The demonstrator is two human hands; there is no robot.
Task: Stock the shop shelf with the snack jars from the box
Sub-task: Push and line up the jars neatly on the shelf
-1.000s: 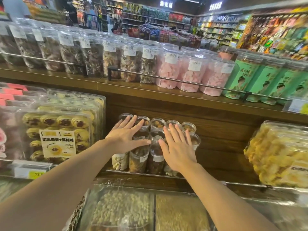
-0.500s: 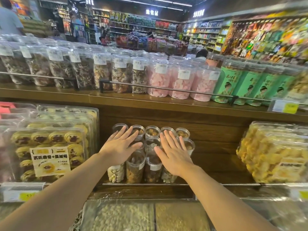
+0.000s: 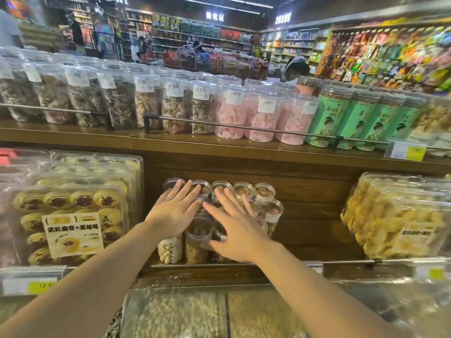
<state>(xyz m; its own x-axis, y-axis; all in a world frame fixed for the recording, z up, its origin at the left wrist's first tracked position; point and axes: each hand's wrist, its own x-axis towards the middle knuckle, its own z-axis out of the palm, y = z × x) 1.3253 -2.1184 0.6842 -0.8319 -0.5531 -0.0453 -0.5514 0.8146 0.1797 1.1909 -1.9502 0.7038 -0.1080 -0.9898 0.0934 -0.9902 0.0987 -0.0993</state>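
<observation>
Both hands, left hand [image 3: 176, 213] and right hand [image 3: 240, 231], lie flat-fingered on snack jars [image 3: 198, 242] beside cookie trays [image 3: 70, 215].

Both forearms are bare, with no sleeve in sight. The left hand [image 3: 173, 215] and right hand [image 3: 238, 231] wear no gloves, rings, watch or bracelet; nails are short and unpainted.

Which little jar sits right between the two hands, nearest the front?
Find the lower wooden shelf, between the cookie trays and the yellow snack packs. In the cluster of small clear jars, it is the front jar with brown pieces; its left neighbour holds pale nuts.
</observation>
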